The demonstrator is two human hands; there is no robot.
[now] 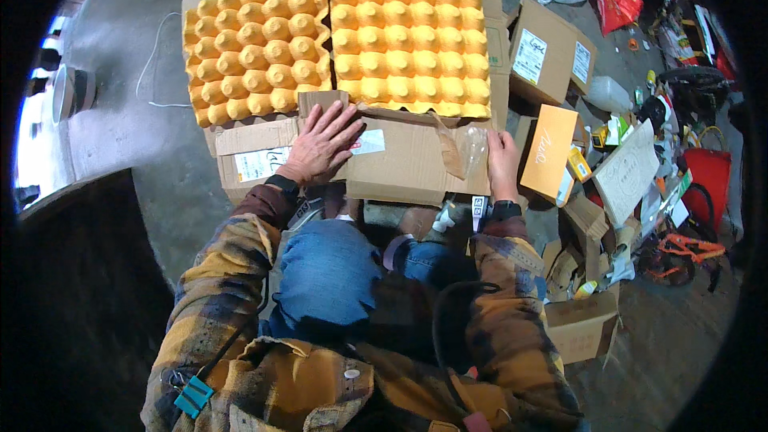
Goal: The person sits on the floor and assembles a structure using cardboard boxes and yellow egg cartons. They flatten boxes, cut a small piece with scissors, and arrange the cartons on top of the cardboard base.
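Two yellow egg trays, a left egg tray [260, 48] and a right egg tray [410, 42], lie side by side with their bumps upward on flattened cardboard [400, 162] in front of me. My left hand [324, 142] rests flat on the cardboard just below the seam between the trays, fingers spread. Under its fingertips is a small cardboard flap [322, 99]. At the cardboard's right edge, my right hand [503, 164] is closed on the board, with some fingers hidden. Clear tape [475, 150] and a torn brown strip [452, 148] cling to the board beside it.
Right of the cardboard stand a brown box [538, 52] and an orange box [549, 150]. Beyond them, mixed clutter includes a white board [628, 172], a red container [708, 184] and an open carton [582, 332]. A white bucket [74, 92] stands at far left.
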